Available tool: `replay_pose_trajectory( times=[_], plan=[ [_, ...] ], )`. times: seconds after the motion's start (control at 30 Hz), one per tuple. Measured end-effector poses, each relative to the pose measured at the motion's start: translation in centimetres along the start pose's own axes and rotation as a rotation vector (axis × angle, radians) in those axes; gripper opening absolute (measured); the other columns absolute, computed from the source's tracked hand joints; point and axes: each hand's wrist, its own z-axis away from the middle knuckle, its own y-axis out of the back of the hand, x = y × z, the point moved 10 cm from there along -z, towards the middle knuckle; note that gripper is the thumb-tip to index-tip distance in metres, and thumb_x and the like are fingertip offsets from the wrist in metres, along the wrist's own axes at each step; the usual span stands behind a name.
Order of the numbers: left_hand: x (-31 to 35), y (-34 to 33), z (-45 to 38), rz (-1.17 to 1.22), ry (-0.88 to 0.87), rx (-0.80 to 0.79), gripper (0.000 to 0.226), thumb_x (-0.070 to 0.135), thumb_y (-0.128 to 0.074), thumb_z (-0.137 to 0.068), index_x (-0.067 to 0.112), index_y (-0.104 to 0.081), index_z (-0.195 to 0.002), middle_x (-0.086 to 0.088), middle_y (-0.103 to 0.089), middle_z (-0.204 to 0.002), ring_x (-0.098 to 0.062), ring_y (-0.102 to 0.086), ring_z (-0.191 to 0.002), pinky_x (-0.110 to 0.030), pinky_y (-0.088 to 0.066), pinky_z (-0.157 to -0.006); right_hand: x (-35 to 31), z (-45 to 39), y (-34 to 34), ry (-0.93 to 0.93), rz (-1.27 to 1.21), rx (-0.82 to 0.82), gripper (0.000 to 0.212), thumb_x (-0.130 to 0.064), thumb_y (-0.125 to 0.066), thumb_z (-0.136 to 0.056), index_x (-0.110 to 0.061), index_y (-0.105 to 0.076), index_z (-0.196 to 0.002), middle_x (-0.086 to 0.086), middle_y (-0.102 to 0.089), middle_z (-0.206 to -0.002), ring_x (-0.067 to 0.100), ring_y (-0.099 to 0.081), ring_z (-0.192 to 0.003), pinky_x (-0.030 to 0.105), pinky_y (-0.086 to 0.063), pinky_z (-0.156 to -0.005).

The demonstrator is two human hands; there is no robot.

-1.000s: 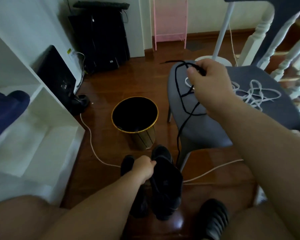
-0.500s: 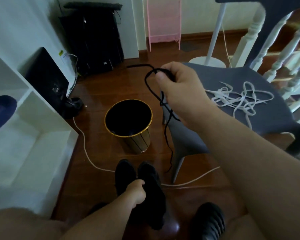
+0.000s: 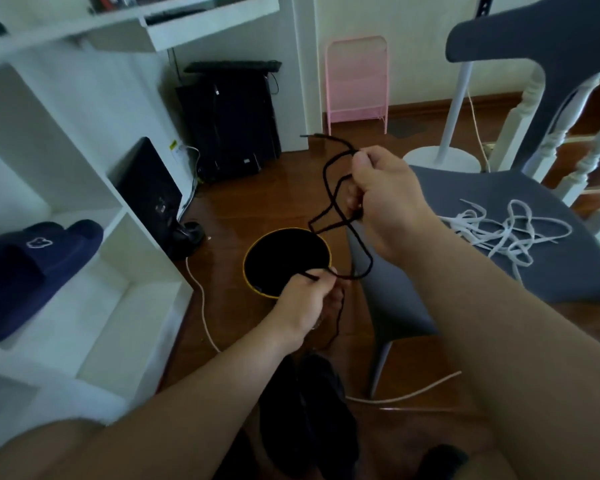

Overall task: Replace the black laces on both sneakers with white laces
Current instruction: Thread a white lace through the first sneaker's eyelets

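Observation:
A black lace (image 3: 331, 188) hangs in loops in the air above the bin. My right hand (image 3: 385, 202) grips its upper part, with one end sticking out to the left. My left hand (image 3: 307, 301) pinches the lower part of the same lace just in front of the bin. Two black sneakers (image 3: 309, 410) stand on the wooden floor below my forearms, partly hidden by my left arm. A tangle of white laces (image 3: 499, 233) lies on the seat of the grey chair (image 3: 551, 271) at the right.
A black bin with a gold rim (image 3: 253, 251) stands on the floor behind my left hand. A white shelf unit (image 3: 125, 271) with a navy slipper (image 3: 32, 268) fills the left. White cables cross the floor. Another dark shoe (image 3: 440, 459) shows at the bottom edge.
My left hand let go of the sneakers, rose and took hold of the black lace's lower part. My right hand stayed raised with the lace, and the view tilted upward.

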Motion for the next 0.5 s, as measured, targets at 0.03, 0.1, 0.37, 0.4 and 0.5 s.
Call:
replay_pose_trajectory(
  times=[0.03,0.1,0.37,0.4,0.5],
  plan=[
    [2.1,-0.2,0.4,0.114,-0.013,-0.035,0.033,0.024,-0.050,-0.113,0.010,-0.079,-0.106,-0.016,-0.069,-0.096,-0.029,-0.064,-0.083,-0.045,-0.051,-0.084,0.4,-0.3,0.4,0.030,0.198,0.010,0.023,-0.022,-0.040,-0.110,-0.017,-0.054,-0.092,-0.004,-0.047,-0.065,0.014,-0.042,-0.061,0.032,-0.036,-0.060],
    [5.6,-0.7,1.1,0.370,-0.005,-0.125,0.025,0.017,-0.055,-0.104,0.014,-0.077,-0.116,-0.015,-0.075,-0.114,-0.027,-0.070,-0.104,-0.044,-0.053,-0.098,1.5,-0.6,0.2,0.069,0.513,-0.023,0.018,-0.028,-0.044,-0.106,-0.024,-0.057,-0.095,-0.004,-0.058,-0.082,0.016,-0.054,-0.074,0.033,-0.041,-0.069],
    [9.2,0.6,-0.3,0.755,0.372,0.073,0.046,0.042,-0.060,-0.105,0.007,-0.074,-0.078,-0.008,-0.076,-0.073,-0.022,-0.077,-0.063,-0.037,-0.063,-0.070,4.3,2.7,-5.3,0.340,1.247,-0.429,0.040,-0.029,-0.052,-0.101,-0.034,-0.051,-0.141,-0.006,-0.026,-0.159,0.032,-0.027,-0.137,0.059,-0.042,-0.104],
    [9.7,1.9,-1.2,0.795,0.366,0.154,0.044,0.035,-0.059,-0.106,0.012,-0.064,-0.069,-0.002,-0.064,-0.059,-0.016,-0.066,-0.048,-0.033,-0.060,-0.057,3.5,2.9,-5.5,0.380,1.174,-0.422,0.045,-0.027,-0.053,-0.101,-0.036,-0.047,-0.145,-0.008,-0.023,-0.161,0.031,-0.026,-0.139,0.057,-0.042,-0.106],
    [12.5,6.3,-3.7,0.853,0.246,0.309,0.033,0.028,-0.059,-0.104,0.020,-0.051,-0.073,0.007,-0.042,-0.052,-0.009,-0.040,-0.037,-0.022,-0.049,-0.044,1.2,1.9,-3.5,0.393,1.001,-0.299,0.054,-0.025,-0.056,-0.098,-0.039,-0.045,-0.148,-0.007,-0.026,-0.164,0.033,-0.028,-0.145,0.049,-0.033,-0.114]
  ],
)
